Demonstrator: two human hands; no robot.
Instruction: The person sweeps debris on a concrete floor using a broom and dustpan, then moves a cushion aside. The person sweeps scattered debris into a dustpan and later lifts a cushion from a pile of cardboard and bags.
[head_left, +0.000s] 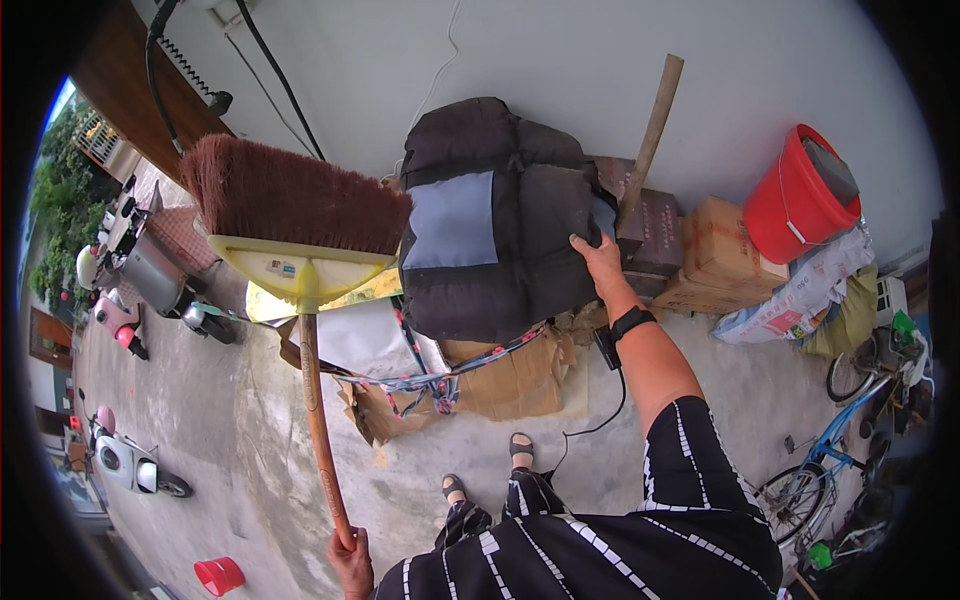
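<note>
My left hand (351, 566) is closed around the lower end of the wooden handle of a broom (296, 210). The broom is held head up, its dark reddish bristles upward and its yellow-white base below them. My right hand (598, 259) grips the right edge of a dark padded cushion (547, 217) with a grey-blue patch. That cushion lies over a pile of flattened cardboard (517, 382), which a patterned cloth strip (435, 384) ties round. The bristles' right end is beside the cushion's left edge; whether they touch, I cannot tell.
Against the wall stand cardboard boxes (724, 240), a wooden pole (651, 142), a red bucket (795, 202) and a filled sack (795, 289). A blue bicycle (829, 435) is at right. Scooters (135, 461) and a small red bucket (220, 576) are at left. A black cable (600, 427) hangs near my legs.
</note>
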